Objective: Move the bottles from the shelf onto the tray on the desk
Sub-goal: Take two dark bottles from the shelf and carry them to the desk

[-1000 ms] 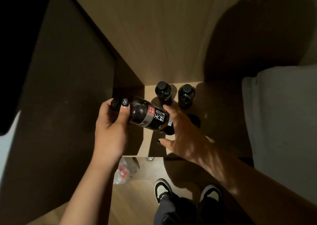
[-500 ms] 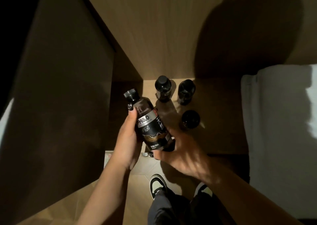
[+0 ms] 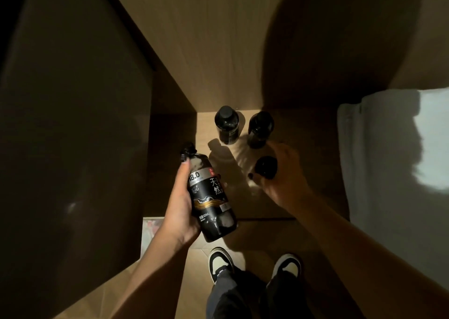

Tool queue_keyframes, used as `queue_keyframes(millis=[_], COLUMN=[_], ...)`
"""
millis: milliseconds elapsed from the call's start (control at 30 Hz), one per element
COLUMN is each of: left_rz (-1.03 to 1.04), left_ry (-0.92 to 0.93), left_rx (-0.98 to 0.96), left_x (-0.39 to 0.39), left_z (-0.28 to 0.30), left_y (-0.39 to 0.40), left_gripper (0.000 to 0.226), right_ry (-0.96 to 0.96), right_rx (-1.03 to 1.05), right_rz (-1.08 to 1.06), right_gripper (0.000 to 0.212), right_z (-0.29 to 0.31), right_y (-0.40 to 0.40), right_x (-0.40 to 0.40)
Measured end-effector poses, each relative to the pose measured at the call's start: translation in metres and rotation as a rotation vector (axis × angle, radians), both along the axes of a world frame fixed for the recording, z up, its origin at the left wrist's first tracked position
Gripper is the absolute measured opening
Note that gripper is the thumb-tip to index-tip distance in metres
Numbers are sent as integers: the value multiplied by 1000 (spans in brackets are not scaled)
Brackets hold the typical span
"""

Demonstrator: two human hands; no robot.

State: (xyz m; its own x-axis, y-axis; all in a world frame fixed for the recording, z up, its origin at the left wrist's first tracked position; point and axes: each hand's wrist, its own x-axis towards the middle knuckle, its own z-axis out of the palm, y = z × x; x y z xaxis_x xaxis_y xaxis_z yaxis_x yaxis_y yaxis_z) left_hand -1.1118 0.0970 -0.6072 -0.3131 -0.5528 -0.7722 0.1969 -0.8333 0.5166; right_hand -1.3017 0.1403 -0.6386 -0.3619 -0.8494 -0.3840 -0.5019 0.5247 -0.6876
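So the shelf has three bottles on it, all upright, long axis pointing up at the camera. Left hand is wrapped around a fourth bottle, lifted and leaning, cap away from the body. Right hand is closest to the nearest standing bottle, fingers curled loosely around its cap from the right, looks not fully closed. The other two sit just beyond its fingertips.

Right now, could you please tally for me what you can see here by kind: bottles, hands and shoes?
Bottles: 4, one held, two at the back, one by the right hand
Hands: 2, left hand, right hand
Shoes: 2
Total: 8
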Motion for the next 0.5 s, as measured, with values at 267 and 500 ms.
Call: queue_keyframes(millis=[267,500], left_rz=[-102,-146], left_ry=[-117,19], left_rx=[-10,-53], left_x=[1,-3], left_z=[-16,7], left_y=[-4,-10], left_gripper=[84,30], right_ry=[159,-156], right_rx=[99,-26], right_rz=[200,-278], right_gripper=[61,58], right_z=[-27,12], right_y=[-11,2], right_x=[-4,-16])
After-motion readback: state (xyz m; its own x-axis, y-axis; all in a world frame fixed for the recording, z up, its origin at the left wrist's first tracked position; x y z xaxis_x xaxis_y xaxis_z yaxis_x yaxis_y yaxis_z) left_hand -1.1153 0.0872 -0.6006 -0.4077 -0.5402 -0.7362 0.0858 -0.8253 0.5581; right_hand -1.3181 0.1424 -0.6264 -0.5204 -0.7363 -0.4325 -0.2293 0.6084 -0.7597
